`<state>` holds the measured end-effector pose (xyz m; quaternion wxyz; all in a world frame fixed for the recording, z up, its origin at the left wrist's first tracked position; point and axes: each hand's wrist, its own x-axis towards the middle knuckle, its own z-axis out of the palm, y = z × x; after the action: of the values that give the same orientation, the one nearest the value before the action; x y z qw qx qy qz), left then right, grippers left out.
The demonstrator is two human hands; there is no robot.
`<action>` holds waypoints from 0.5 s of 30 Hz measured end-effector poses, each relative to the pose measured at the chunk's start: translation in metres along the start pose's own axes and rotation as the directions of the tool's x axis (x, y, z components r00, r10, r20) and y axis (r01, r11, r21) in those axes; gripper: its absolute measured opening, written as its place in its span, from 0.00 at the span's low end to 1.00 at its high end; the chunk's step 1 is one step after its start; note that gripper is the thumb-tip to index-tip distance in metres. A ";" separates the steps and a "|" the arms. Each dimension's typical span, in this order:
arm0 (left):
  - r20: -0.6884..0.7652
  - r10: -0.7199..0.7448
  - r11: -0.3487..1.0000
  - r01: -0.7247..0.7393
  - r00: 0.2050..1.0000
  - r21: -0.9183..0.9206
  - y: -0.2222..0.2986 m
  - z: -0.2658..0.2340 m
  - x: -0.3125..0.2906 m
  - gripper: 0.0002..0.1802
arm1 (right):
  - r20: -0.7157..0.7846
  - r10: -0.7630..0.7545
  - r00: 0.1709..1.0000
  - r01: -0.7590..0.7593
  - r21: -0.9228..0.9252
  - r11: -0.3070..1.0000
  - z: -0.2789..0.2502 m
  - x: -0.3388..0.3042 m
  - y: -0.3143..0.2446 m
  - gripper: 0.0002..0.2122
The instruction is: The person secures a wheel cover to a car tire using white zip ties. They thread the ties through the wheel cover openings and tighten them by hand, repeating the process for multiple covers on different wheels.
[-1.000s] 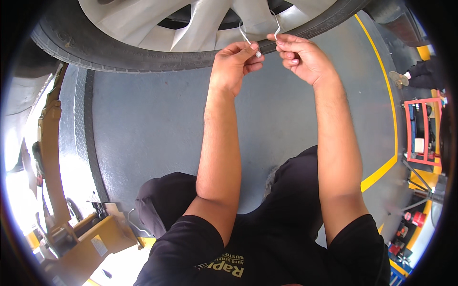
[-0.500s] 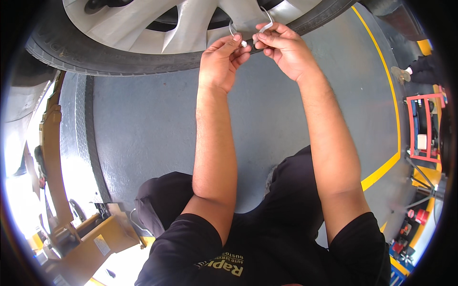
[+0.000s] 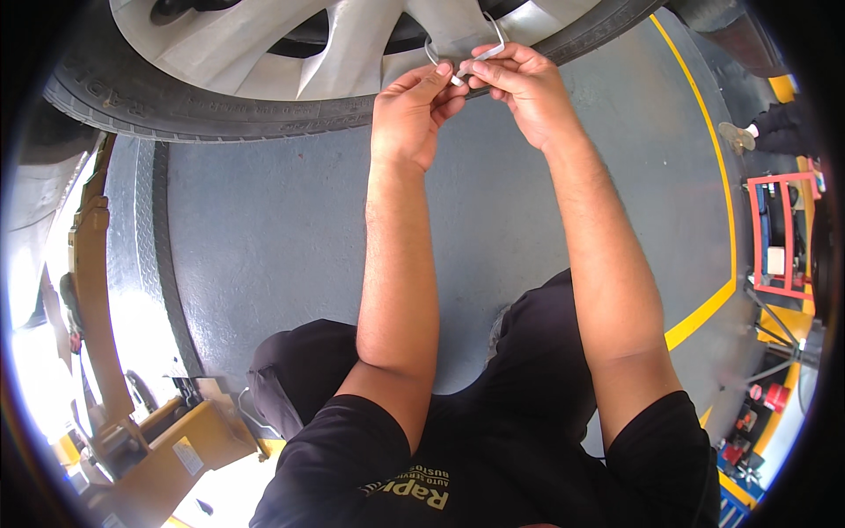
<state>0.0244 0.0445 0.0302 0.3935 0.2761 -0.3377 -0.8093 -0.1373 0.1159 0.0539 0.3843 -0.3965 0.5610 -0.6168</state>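
A white cable tie loops round a spoke of the silver wheel, at the top of the view. My left hand pinches the tie's head end between thumb and fingers. On the other side, my right hand is closed on the strap, bringing its tip right up to the head. The fingertips of both hands nearly meet in front of the black tyre. Whether the tip sits inside the head is too small to tell.
Grey floor lies below the wheel, with a yellow line at right. A yellow lift part stands at lower left. A red-framed cart and another person's shoe are at the right edge.
My right hand has moved slightly left and the two hands have come together. The strap's end, apart from the head before, now meets it.
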 end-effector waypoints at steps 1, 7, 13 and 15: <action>-0.011 0.006 1.000 -0.006 1.000 -0.008 0.000 0.001 0.000 0.13 | 0.004 0.006 1.000 -0.006 -0.018 1.000 -0.002 0.000 0.000 0.13; -0.032 0.024 1.000 -0.025 0.999 -0.012 0.002 0.008 -0.001 0.12 | 0.023 0.013 1.000 -0.013 -0.022 1.000 -0.003 0.001 -0.001 0.13; -0.086 0.076 0.995 -0.082 0.993 -0.062 -0.005 0.020 -0.002 0.11 | 0.048 0.124 0.991 -0.126 0.043 0.991 -0.005 0.001 0.001 0.09; -0.096 0.078 0.991 -0.088 0.992 -0.100 -0.008 0.024 -0.003 0.11 | 0.085 0.161 0.983 -0.167 0.066 0.984 -0.007 0.001 0.000 0.10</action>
<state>0.0053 0.0585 0.0399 0.4559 0.2779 -0.2880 -0.7950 -0.1446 0.1174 0.0535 0.4701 -0.3588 0.5532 -0.5868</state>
